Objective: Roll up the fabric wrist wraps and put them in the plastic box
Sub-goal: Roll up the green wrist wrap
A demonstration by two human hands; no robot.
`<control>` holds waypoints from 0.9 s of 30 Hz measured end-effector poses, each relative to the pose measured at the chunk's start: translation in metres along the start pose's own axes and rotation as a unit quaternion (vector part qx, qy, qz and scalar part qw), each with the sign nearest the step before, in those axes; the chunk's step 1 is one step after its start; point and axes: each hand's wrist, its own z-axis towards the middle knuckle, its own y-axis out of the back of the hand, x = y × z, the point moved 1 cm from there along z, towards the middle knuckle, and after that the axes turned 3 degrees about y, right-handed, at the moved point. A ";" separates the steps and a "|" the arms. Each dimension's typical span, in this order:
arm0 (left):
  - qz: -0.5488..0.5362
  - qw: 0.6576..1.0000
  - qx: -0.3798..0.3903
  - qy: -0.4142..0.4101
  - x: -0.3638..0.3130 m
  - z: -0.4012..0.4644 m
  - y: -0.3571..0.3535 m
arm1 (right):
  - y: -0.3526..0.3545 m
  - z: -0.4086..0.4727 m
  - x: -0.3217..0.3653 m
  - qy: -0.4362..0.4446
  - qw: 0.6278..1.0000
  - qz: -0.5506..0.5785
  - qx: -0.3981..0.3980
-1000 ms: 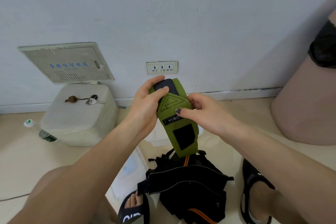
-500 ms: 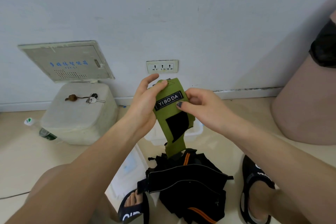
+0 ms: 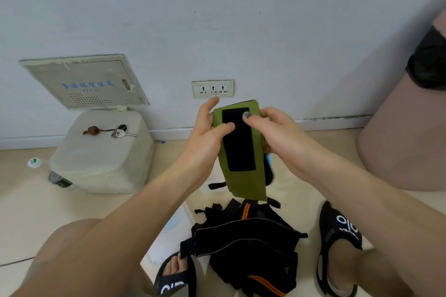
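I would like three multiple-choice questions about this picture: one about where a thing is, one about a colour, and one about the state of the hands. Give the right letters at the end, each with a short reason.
1. Where do the keys lie?
A. on the floor beside the sandal
B. on top of the white block by the wall
C. inside the black bag

2. What colour is the wrist wrap in the hands?
A. olive green with a black patch
B. red with a white patch
C. plain blue

3. How is the wrap held?
A. it lies on the floor, untouched
B. one hand alone holds it
C. both hands hold its upper end while the rest hangs down

Answers:
1 B: the keys rest on the white block.
2 A: the wrist wrap is olive green with a black strip.
3 C: the left hand and the right hand hold its top.
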 end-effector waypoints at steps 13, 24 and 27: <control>0.122 0.990 0.062 -0.019 0.014 -0.011 -0.007 | 0.007 0.010 0.007 -0.009 0.986 0.130 -0.101; 0.074 0.997 0.030 0.005 0.000 -0.007 -0.008 | -0.008 0.000 -0.001 -0.002 0.997 -0.004 -0.073; 0.124 0.989 0.076 -0.028 0.004 -0.018 -0.012 | -0.004 0.006 0.003 -0.013 0.993 0.070 -0.098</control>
